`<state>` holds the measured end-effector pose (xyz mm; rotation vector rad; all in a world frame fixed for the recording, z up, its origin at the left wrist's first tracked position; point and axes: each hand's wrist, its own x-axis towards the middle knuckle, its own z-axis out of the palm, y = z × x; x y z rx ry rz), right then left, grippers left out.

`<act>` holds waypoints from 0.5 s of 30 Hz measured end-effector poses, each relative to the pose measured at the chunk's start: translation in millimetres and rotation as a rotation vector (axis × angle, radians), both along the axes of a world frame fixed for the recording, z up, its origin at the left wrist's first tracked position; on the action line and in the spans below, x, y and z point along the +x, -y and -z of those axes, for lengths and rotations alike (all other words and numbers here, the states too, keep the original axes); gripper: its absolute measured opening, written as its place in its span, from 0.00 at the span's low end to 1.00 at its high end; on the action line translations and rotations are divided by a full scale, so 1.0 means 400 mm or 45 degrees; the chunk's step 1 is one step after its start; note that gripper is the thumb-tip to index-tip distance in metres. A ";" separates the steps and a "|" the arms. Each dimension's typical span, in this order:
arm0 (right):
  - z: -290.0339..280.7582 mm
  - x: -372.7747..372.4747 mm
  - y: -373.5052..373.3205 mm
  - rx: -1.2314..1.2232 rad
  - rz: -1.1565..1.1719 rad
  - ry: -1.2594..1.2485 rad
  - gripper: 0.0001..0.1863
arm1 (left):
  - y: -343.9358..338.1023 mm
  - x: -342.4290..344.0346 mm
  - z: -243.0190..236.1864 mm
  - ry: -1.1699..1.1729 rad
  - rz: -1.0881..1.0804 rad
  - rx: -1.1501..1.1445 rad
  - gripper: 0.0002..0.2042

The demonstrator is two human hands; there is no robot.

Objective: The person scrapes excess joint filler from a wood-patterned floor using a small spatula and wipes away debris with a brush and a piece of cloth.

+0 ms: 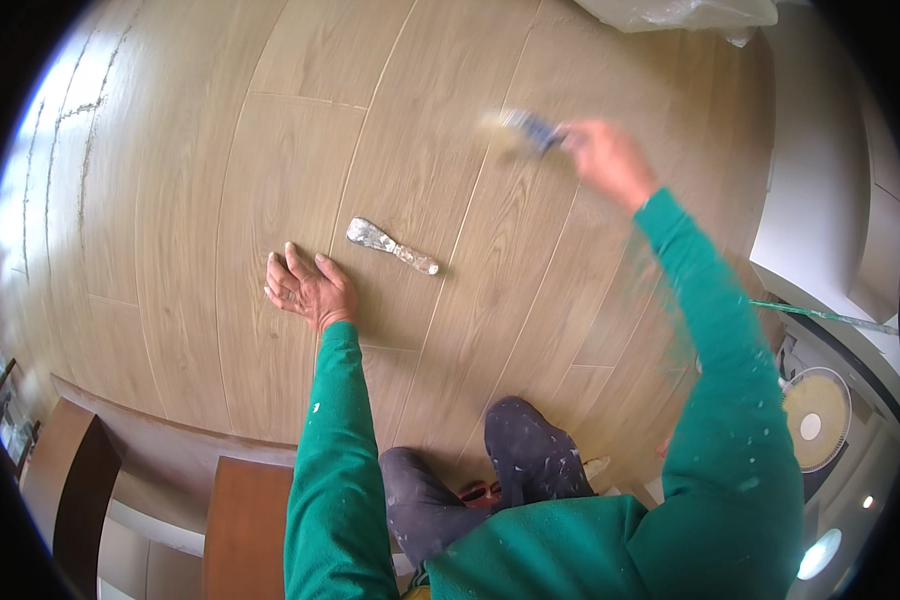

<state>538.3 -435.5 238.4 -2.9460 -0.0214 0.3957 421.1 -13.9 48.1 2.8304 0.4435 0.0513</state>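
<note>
My left hand (312,293) lies flat on the wood-look floor (280,160) with its fingers spread, holding nothing. Just to the right of it rests a putty knife (395,247), its blade and handle smeared with whitish paste; no hand touches it. Farther out and to the right, my right hand (610,160) is closed round the handle of a brush (532,129). The brush has a bluish ferrule and pale bristles, smeared by motion, pointing left close to the floor. I cannot tell whether the bristles touch the boards.
Dark crumbly lines (88,130) follow some joints at the far left. Translucent plastic sheeting (680,12) lies at the far right edge. Brown wooden steps (245,530) stand at near left. To the right are a round fan (816,420) and a thin green pole (820,314).
</note>
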 end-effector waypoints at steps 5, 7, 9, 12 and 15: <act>-0.025 0.087 0.183 -0.257 -0.057 0.380 0.11 | 0.012 0.005 0.014 0.008 -0.029 -0.021 0.30; -0.040 -0.045 0.057 0.081 -0.154 0.283 0.10 | -0.007 -0.006 0.013 -0.005 -0.031 0.008 0.30; -0.078 -0.193 -0.100 0.231 -0.278 -0.145 0.10 | -0.027 -0.007 0.011 0.006 -0.028 0.028 0.31; -0.045 -0.244 -0.082 0.172 -0.239 -0.379 0.12 | -0.029 -0.006 0.007 -0.009 -0.016 0.038 0.31; -0.005 -0.067 0.197 -0.033 0.178 -0.071 0.14 | 0.008 -0.001 0.011 -0.035 -0.014 0.000 0.31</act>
